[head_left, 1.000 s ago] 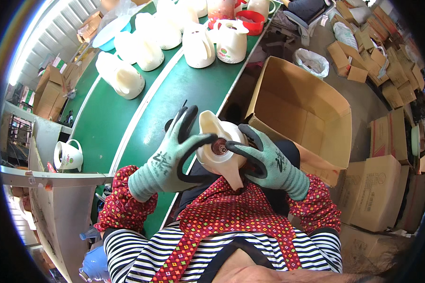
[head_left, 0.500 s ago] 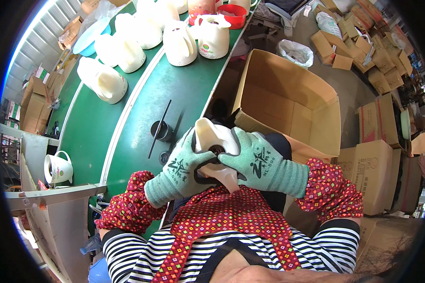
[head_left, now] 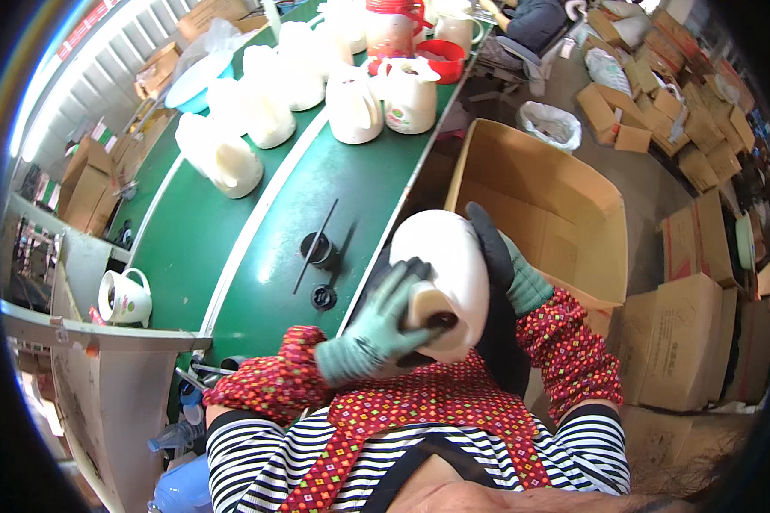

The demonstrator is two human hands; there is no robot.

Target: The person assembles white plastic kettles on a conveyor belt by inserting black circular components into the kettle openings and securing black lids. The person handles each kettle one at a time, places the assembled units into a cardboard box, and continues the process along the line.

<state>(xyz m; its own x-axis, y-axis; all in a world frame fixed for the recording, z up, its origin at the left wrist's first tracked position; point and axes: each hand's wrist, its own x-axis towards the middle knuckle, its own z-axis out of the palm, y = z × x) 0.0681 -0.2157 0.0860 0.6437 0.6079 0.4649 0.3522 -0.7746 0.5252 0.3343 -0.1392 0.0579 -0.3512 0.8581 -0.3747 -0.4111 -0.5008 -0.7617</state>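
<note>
White jug (head_left: 453, 248) up in both hands, over the lap, just off the near edge of the green table (head_left: 269, 248)! It's tipped, smooth rounded side showing up top, cream spout w/ a dark opening at the lower end, nr the apron. L hand (head_left: 378, 329) has the spout side: gloved fingers bent round it, black tips resting on the white body, a firm grip. R hand (head_left: 492, 248) is on the opp. side, black-coated fingers long & fairly straight against the wall, clamping the jug btwn the two palms; R thumb can't be made out.

Out to the table: black cup (head_left: 316, 248) w/ a thin black rod (head_left: 318, 244) lying across it, & a small black disc (head_left: 323, 297) just beside, nearer the person. Far end's busy: a bunch of white jugs (head_left: 353, 107), red basin (head_left: 443, 64) next to them, red jug (head_left: 391, 34) behind, pale blue basin (head_left: 198, 85) off L. One lone jug (head_left: 126, 299) sits over on the far L.

R of table: big open carton (head_left: 573, 179), white bag (head_left: 549, 126) past it, stacked boxes (head_left: 680, 333) along the R. Top R, a seated co-worker (head_left: 535, 21) in dark clothes.
</note>
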